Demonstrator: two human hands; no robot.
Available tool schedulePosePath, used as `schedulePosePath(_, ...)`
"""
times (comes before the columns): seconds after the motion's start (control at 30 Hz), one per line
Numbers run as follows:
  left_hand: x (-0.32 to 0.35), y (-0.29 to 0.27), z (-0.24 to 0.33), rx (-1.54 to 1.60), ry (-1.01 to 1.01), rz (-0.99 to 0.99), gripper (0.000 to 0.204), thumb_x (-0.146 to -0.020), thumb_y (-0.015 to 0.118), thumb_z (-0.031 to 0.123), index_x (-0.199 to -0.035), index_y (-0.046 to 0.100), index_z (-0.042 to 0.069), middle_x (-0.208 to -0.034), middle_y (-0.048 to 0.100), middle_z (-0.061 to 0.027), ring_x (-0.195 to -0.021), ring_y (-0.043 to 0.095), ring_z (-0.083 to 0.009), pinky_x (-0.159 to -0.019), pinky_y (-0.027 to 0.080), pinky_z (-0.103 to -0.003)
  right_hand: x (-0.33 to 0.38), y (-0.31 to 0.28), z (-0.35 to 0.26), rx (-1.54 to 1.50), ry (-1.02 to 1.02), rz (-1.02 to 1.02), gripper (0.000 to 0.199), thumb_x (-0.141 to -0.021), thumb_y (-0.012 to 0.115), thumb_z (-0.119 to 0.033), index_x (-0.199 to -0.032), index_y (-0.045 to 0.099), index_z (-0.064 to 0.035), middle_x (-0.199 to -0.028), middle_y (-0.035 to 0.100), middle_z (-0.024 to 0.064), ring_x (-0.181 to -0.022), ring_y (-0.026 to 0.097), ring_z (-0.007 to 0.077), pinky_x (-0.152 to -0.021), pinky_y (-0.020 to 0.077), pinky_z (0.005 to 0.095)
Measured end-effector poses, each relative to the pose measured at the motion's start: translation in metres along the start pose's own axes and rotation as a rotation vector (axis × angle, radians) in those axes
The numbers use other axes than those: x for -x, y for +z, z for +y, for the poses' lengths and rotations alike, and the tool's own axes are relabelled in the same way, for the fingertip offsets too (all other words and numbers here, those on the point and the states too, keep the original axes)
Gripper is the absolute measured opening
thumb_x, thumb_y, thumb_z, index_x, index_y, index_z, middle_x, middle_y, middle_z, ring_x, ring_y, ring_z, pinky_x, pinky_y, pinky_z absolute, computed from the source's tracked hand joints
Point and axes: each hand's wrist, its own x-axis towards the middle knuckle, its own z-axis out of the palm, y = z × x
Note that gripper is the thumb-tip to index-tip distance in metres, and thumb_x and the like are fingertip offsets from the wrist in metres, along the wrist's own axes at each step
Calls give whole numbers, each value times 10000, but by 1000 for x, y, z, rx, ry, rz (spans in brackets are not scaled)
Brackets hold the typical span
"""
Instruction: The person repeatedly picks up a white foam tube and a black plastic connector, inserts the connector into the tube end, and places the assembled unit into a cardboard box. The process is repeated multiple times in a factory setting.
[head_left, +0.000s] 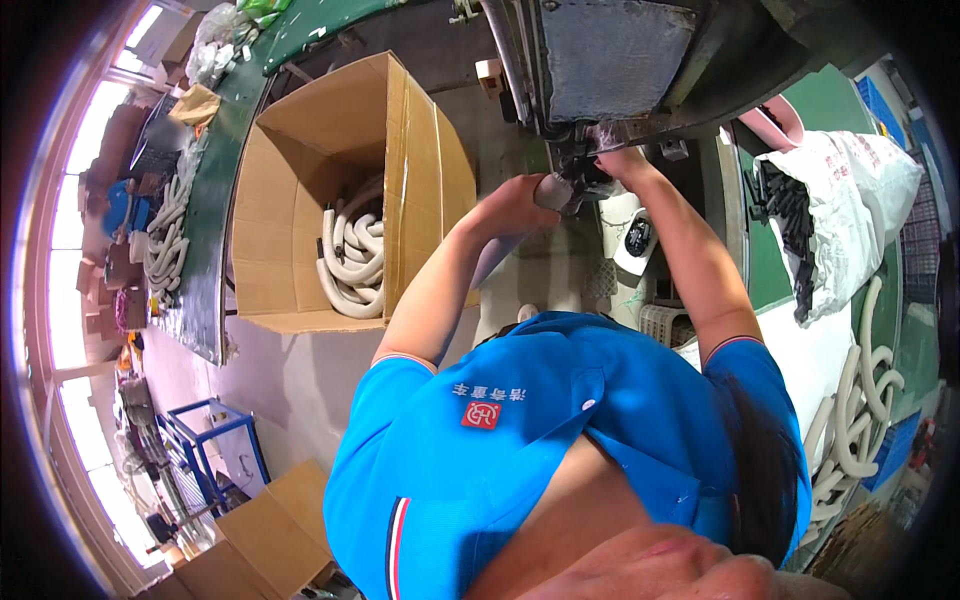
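Both my arms reach forward to a dark metal machine (620, 65) at the top of the view. My left hand (518, 203) is closed around a pale, tube-like piece (551, 191), its end against the dark fittings (574, 165) under the machine. My right hand (622, 163) is right of those fittings, close under the machine's lower edge. Its fingertips are hidden among the metal parts, so I cannot see whether they grip anything.
An open cardboard box (415, 190) with several bent pale tubes (352, 262) stands at left. Beyond it runs a green table (222, 170). At right, black parts (788, 215) spill from a white sack (850, 190), and more pale tubes (852, 420) lie nearer me.
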Motion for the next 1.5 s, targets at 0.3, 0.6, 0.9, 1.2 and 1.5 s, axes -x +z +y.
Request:
schedulePosePath(0.3, 22, -14, -24, -526, 103, 342, 433, -689, 660, 244, -1055, 505, 72, -867, 636, -193, -808, 613, -384, -676, 496, -479, 25, -7, -2, -301, 480, 146, 499, -920, 430, -518, -955, 497, -25, -779, 523, 39, -632, 532, 107, -565, 452, 257)
schedulePosePath(0.6, 0, -17, -25, -709, 167, 324, 368, -701, 676, 260, -969, 495, 84, -777, 635, -172, -744, 619, -379, -638, 496, -472, 27, 13, 36, -363, 392, 287, 353, -932, 477, -370, -1095, 487, -57, -831, 535, 21, -629, 501, 94, -574, 447, 254)
schedulePosePath(0.9, 15, -28, -63, -504, 315, 382, 467, -665, 713, 279, -1059, 532, 107, -786, 633, -161, -752, 628, -359, -644, 504, -443, 33, 5, 10, -280, 395, 260, 358, -930, 462, -361, -1094, 505, -45, -836, 548, 37, -654, 520, 110, -593, 457, 267)
schedulePosePath(1.2, 11, -34, -58, -534, 331, 369, 463, -639, 711, 240, -1041, 531, 98, -802, 631, -175, -765, 619, -374, -663, 502, -448, 34, 13, -12, -397, 372, 445, 395, -917, 483, -421, -931, 533, -30, -711, 513, 13, -600, 490, 105, -558, 433, 277)
schedulePosePath(1.5, 66, -59, -26, -359, 329, 241, 420, -627, 718, 174, -1009, 555, 112, -865, 641, -130, -844, 615, -341, -716, 493, -405, 84, -2, -59, -378, 506, 214, 381, -887, 548, -449, -1002, 556, -86, -963, 547, -3, -797, 499, 79, -691, 427, 250)
